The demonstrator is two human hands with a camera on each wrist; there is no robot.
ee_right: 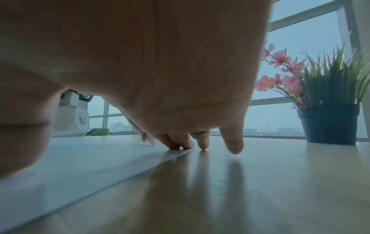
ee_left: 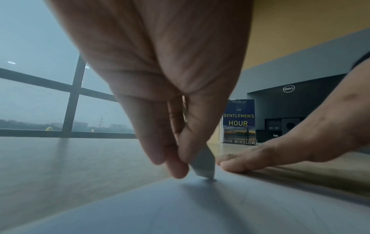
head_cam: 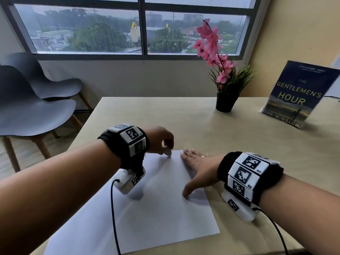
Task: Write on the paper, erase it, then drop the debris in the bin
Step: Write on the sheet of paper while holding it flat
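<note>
A white sheet of paper (head_cam: 156, 199) lies flat on the light wooden table (head_cam: 239, 137). My left hand (head_cam: 161, 140) pinches a small white eraser (head_cam: 168, 152) and holds its tip on the paper's far edge; the left wrist view shows the eraser (ee_left: 203, 164) touching the paper (ee_left: 180, 205) between thumb and fingers. My right hand (head_cam: 196, 162) lies flat with straight fingers on the paper's right edge, thumb spread toward me; in the right wrist view its fingertips (ee_right: 178, 144) press on the paper (ee_right: 80, 161) edge. No pencil or bin is visible.
A black pot with pink flowers (head_cam: 225, 102) stands at the back of the table. A blue book (head_cam: 298, 94) stands upright at the right. Two grey chairs (head_cam: 33, 115) stand left of the table. A dark Dell monitor (ee_left: 290, 102) is behind the book.
</note>
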